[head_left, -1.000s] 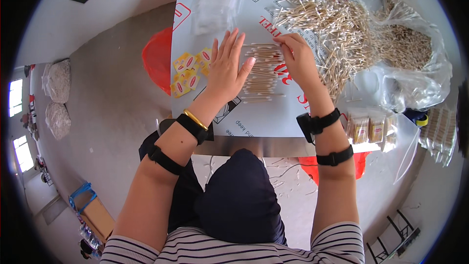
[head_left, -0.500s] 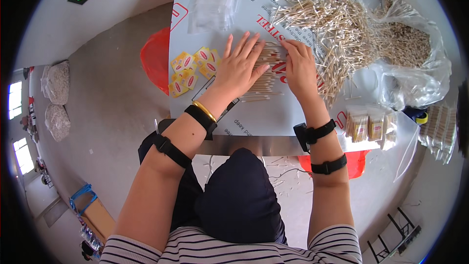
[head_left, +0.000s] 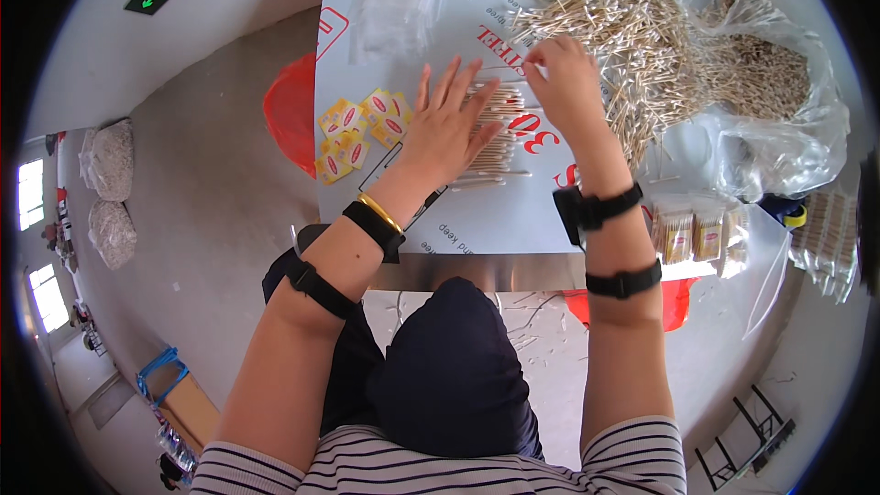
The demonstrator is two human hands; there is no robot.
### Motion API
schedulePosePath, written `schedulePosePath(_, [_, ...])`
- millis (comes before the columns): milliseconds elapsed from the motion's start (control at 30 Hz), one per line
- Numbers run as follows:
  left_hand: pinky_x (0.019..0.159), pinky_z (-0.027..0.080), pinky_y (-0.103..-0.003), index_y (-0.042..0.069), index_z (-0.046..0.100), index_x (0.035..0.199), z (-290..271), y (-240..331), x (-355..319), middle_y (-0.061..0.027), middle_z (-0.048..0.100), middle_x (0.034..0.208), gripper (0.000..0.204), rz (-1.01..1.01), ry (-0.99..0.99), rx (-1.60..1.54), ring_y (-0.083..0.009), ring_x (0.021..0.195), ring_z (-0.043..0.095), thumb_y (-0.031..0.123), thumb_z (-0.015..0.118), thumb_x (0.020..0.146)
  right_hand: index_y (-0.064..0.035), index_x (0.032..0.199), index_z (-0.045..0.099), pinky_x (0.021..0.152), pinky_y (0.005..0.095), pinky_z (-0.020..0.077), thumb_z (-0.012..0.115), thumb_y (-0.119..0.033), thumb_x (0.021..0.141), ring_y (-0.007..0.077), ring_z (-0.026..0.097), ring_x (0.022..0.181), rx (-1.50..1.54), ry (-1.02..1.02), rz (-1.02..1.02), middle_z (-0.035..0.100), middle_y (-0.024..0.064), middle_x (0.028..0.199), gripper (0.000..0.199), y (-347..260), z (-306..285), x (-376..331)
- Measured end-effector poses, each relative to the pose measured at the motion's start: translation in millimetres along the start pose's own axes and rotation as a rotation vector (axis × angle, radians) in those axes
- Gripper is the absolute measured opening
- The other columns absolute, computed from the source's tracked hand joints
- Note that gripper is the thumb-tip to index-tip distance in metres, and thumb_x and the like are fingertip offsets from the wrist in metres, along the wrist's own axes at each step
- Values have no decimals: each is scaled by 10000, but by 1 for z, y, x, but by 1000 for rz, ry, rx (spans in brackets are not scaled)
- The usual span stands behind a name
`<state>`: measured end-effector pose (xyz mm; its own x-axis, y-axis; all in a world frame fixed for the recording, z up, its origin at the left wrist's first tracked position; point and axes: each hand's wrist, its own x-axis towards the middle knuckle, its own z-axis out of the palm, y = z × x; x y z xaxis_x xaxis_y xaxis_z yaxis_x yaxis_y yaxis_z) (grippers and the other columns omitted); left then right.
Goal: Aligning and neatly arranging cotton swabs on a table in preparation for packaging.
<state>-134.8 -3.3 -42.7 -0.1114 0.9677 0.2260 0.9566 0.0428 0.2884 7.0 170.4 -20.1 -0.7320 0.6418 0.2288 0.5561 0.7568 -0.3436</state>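
My left hand (head_left: 442,133) lies flat with its fingers spread, resting on the left part of a row of cotton swabs (head_left: 495,154) laid side by side on the table. My right hand (head_left: 570,87) is raised at the near left edge of a big loose heap of cotton swabs (head_left: 632,32). Its thumb and fingers are curled together, and whatever is between them is too small to make out. Small yellow printed cards (head_left: 389,112) lie left of my left hand. Beyond it is a stack of clear plastic bags (head_left: 394,18).
A large clear bag of swabs (head_left: 761,82) spills onto the table (head_left: 513,229) at the right. Filled small packs (head_left: 692,234) stand at the near right corner, with more bundled swabs (head_left: 823,238) beyond. A red stool (head_left: 291,119) shows past the left edge.
My right hand has moved up and to the right, away from the row of swabs toward the heap. My left hand has stayed nearly in place on the row.
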Motion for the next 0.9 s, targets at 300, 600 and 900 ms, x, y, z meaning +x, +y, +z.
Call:
schedulePosePath(300, [1306, 176, -622, 127, 542, 1510, -15, -15, -1, -153, 392, 1665, 527, -91, 143, -192, -395, 1572, 347, 481, 499, 1121, 28, 1040, 671, 841, 326, 542, 707, -57, 990, 183, 694, 900, 799, -240, 581, 719, 99, 930, 105, -49, -97, -234])
schedulePosePath(600, [1303, 163, -637, 113, 569, 1482, -7, -8, 0, -120, 444, 1625, 496, -37, 70, -157, -380, 1567, 349, 445, 526, 1116, 3, 1014, 701, 793, 411, 574, 738, -56, 934, 323, 729, 853, 4, -259, 1037, 731, 144, 913, 106, 40, -182, -460])
schedulePosePath(900, [1296, 161, -657, 152, 590, 1488, -7, -14, -10, -108, 416, 1642, 477, -48, 47, -76, -369, 1574, 324, 439, 536, 1110, 42, 1032, 735, 817, 324, 540, 701, -85, 1002, 172, 706, 851, 648, -293, 597, 756, 126, 870, 135, -67, -122, -218])
